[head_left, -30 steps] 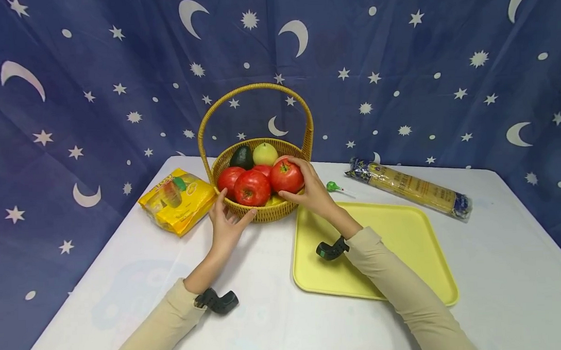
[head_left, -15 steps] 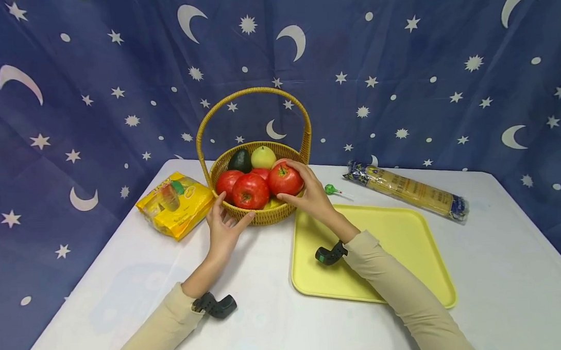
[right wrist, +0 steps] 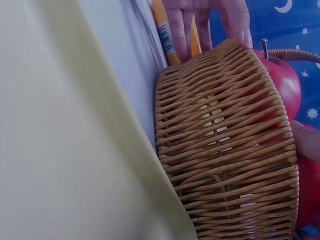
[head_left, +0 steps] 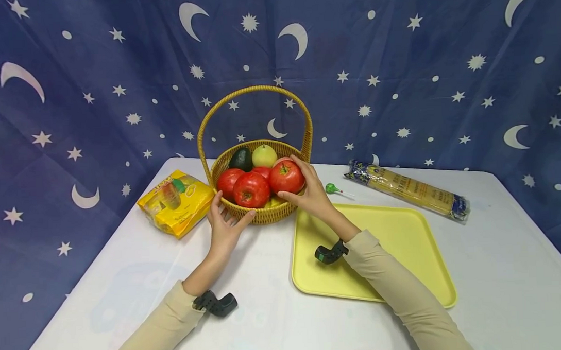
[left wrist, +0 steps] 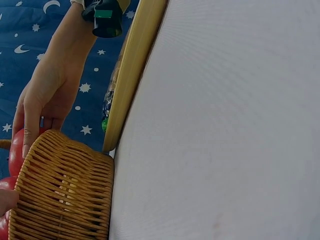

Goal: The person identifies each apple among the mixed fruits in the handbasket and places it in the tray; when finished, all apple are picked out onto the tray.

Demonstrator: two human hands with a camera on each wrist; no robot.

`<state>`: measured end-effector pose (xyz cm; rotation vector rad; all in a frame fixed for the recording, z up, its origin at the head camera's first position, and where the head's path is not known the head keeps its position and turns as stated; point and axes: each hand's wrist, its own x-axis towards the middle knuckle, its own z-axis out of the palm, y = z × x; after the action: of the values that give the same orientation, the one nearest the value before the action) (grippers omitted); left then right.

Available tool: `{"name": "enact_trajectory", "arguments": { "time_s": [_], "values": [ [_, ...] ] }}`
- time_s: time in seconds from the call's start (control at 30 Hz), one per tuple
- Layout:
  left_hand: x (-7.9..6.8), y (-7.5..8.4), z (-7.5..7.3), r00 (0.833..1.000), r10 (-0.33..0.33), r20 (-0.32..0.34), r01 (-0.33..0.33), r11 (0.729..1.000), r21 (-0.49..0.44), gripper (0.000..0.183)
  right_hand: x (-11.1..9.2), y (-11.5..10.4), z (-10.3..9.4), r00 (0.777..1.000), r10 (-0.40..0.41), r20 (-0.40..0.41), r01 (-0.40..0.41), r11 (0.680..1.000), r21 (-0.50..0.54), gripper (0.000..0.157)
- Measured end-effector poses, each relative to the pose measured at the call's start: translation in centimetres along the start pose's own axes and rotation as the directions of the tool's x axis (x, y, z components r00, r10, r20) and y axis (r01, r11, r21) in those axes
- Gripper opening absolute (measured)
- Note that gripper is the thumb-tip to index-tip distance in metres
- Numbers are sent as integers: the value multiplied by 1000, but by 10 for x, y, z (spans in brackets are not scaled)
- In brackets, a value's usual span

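A wicker basket [head_left: 268, 215] with a tall arched handle stands near the back of the table. It holds several red apples [head_left: 251, 190], an avocado [head_left: 241, 159] and a pale green pear-like fruit [head_left: 264, 156]. My right hand [head_left: 312, 194] grips the apple [head_left: 287, 177] at the basket's right side, thumb in front and fingers behind. Spread along the front left of the basket, my left hand [head_left: 224, 226] touches its rim and wall. In the right wrist view, the left hand's fingers [right wrist: 178, 32] hang fairly straight beside the wicker. Part of the left palm is hidden.
A yellow snack bag [head_left: 177, 202] lies left of the basket. The yellow tray [head_left: 394, 248] sits under my right forearm. A green lollipop [head_left: 333, 188] and a long pack of noodles [head_left: 408, 190] lie behind it. A starry blue curtain [head_left: 121, 124] hangs behind the table.
The head view shifts slightly. Both hands keep nearly the same places, the right on the apple and the left at the basket, and the fruit stays in the basket.
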<state>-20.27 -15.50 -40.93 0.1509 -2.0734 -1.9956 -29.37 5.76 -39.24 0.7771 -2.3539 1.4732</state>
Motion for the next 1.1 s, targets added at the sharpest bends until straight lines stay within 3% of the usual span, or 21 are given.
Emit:
{"name": "enact_trajectory", "arguments": {
  "time_s": [0.43, 0.67, 1.1],
  "values": [
    [-1, 1, -1, 1000, -23, -19, 23, 1000, -13, 90, 1, -3, -2, 999, 35, -20, -35, 999, 3, 79],
    [0, 0, 1, 1000, -9, -20, 8, 1000, -19, 89, 1, -2, -4, 999, 6, -34, -6, 1000, 10, 78],
    [-1, -2, 1, 1000, 1, -22, -2, 1000, -25, 88, -1, -3, -1, 994, 59, -87, -47, 989, 140, 79]
  ]
}}
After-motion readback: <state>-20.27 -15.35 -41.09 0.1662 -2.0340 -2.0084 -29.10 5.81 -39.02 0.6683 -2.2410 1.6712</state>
